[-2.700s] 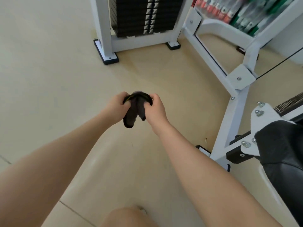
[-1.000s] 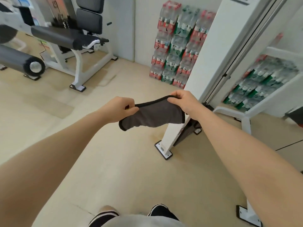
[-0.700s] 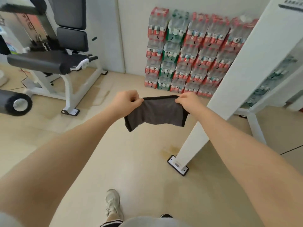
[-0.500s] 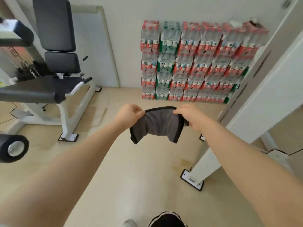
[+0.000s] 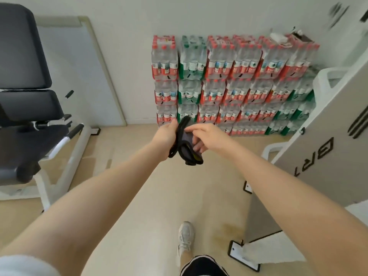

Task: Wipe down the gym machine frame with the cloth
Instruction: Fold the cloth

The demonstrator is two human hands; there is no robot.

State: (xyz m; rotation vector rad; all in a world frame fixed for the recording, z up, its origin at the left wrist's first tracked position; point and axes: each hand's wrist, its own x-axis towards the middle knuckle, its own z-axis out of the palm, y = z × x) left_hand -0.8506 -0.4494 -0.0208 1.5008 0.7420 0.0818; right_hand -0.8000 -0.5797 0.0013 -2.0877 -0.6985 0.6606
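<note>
Mid-air in front of me is a dark grey cloth (image 5: 186,151) with a black hem, folded into a bunch. My left hand (image 5: 166,134) grips its left side. My right hand (image 5: 204,136) lies against its right side with fingers loosely stretched, touching the fabric. The white gym machine frame (image 5: 328,140) rises at the right, an upright panel with black markings and a black-edged foot plate (image 5: 244,255) on the floor. Both hands are left of the frame and apart from it.
A second machine with black pads (image 5: 25,124) and a white frame (image 5: 67,154) stands at the left. Shrink-wrapped packs of water bottles (image 5: 229,84) are stacked against the back wall. My shoe (image 5: 185,239) is on the beige floor (image 5: 139,196).
The cloth was held stretched between both hands; now it is bunched in my left hand and my right hand has let go of the hem. The view has swung up toward the wall.
</note>
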